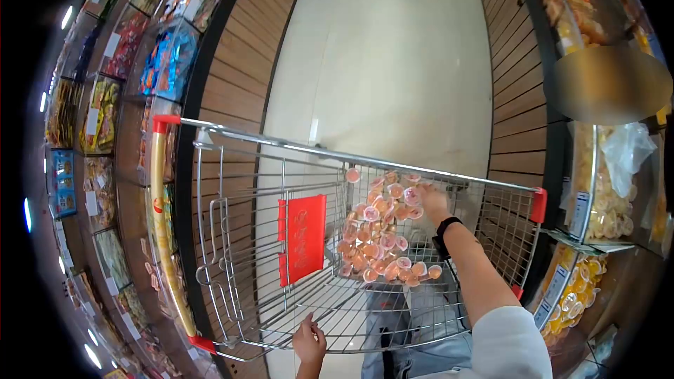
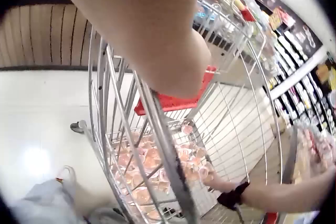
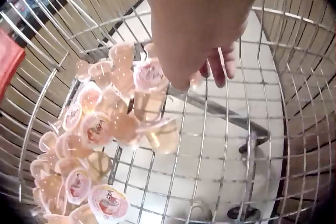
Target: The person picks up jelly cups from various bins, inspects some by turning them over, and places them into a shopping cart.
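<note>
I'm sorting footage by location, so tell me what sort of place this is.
Most likely a supermarket or grocery shop: a wire shopping cart holds many small pinkish cups, packaged goods are displayed along both sides, and labels mark the displays.

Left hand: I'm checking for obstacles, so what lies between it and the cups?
In the head view, cart wires cross the stretch between the left hand and the cups.
</note>
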Action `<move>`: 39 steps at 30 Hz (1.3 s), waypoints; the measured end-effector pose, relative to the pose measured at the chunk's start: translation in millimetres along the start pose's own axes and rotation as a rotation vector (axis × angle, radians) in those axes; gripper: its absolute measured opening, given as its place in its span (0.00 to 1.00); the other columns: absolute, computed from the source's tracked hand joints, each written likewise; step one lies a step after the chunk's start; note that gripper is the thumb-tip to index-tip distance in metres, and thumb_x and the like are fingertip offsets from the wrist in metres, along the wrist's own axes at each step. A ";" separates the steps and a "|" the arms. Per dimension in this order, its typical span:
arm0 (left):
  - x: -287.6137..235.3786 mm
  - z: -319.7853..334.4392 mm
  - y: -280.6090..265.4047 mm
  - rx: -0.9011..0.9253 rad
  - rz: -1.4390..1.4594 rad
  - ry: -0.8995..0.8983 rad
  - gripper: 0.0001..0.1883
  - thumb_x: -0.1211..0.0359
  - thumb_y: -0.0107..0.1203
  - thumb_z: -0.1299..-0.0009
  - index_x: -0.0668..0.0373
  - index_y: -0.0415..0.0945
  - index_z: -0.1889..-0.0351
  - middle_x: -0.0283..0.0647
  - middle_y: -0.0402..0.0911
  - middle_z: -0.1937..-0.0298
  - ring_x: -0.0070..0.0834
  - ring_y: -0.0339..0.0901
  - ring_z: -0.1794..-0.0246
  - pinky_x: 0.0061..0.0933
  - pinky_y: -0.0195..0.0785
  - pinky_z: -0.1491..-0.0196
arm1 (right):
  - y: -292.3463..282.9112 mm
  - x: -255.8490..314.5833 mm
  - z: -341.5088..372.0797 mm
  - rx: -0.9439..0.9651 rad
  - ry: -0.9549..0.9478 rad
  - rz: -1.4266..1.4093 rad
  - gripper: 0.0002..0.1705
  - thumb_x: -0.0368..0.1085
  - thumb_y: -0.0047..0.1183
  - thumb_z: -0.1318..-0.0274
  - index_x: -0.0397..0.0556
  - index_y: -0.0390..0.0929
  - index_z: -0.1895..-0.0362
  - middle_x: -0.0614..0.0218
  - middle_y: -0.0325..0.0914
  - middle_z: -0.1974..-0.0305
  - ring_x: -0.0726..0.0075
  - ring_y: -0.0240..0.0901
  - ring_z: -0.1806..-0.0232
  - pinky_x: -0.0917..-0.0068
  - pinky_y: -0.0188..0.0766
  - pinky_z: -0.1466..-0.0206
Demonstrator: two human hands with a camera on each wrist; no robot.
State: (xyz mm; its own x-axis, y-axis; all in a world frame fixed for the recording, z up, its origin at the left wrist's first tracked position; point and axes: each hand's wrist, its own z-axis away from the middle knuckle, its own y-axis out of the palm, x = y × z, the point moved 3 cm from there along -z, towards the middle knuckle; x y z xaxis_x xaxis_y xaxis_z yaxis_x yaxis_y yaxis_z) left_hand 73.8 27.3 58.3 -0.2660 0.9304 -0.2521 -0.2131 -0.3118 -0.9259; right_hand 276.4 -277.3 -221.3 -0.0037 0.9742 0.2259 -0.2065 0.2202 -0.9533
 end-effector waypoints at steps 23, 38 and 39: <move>-12.2 2.7 -41.1 0.192 0.755 0.191 0.08 0.68 0.39 0.41 0.61 0.67 0.71 0.38 0.71 0.75 0.21 0.68 0.78 0.21 0.60 0.75 | -254.5 201.3 215.0 0.941 0.322 -2.144 0.14 0.46 0.34 0.54 0.50 0.62 0.72 0.75 0.60 0.81 0.81 0.55 0.79 0.83 0.54 0.77; -9.6 158.0 -276.1 0.297 1.279 0.495 0.09 0.70 0.40 0.41 0.60 0.58 0.83 0.26 0.59 0.86 0.08 0.55 0.85 0.10 0.48 0.83 | -420.9 324.2 366.3 0.287 -0.315 -1.680 0.11 0.37 0.31 0.51 0.45 0.60 0.78 0.74 0.58 0.81 0.83 0.54 0.80 0.87 0.52 0.76; -7.7 163.2 -277.0 0.310 1.285 0.508 0.09 0.70 0.40 0.41 0.60 0.58 0.83 0.26 0.59 0.86 0.08 0.55 0.85 0.10 0.48 0.83 | -424.1 325.5 376.4 0.292 -0.335 -1.597 0.11 0.37 0.32 0.51 0.45 0.60 0.79 0.75 0.58 0.82 0.84 0.53 0.80 0.87 0.51 0.77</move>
State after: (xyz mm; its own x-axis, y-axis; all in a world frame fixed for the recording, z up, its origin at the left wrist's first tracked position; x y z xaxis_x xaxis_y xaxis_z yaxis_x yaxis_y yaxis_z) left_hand -18.5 75.1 362.6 -0.0820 -0.0832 -0.9932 -0.2977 -0.9490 0.1041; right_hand -5.6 -72.5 332.0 0.1898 -0.2725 0.9433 -0.3737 0.8684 0.3260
